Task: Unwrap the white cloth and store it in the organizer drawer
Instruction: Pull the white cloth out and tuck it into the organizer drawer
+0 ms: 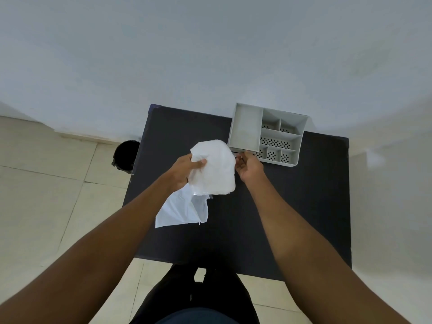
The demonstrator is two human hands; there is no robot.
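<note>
The left hand (183, 170) grips the white cloth (215, 169), bunched above the bench (304, 206), with a plastic wrapper (182, 210) hanging below. The right hand (249, 166), fingers curled, pinches the drawer pull at the front of the organizer (245, 127).

Left hand (183, 173) is gripping the white cloth (215, 169) up over the black table (292, 206), with a clear plastic wrapper (182, 210) hanging under it. Right hand (249, 166) is reaching at the front base of the grey organizer (245, 127), fingers curled right at the drawer edge, can't tell if it's actually gripping. A black bin (126, 155) is sitting on the tiled floor (46, 195) left of the table
</note>
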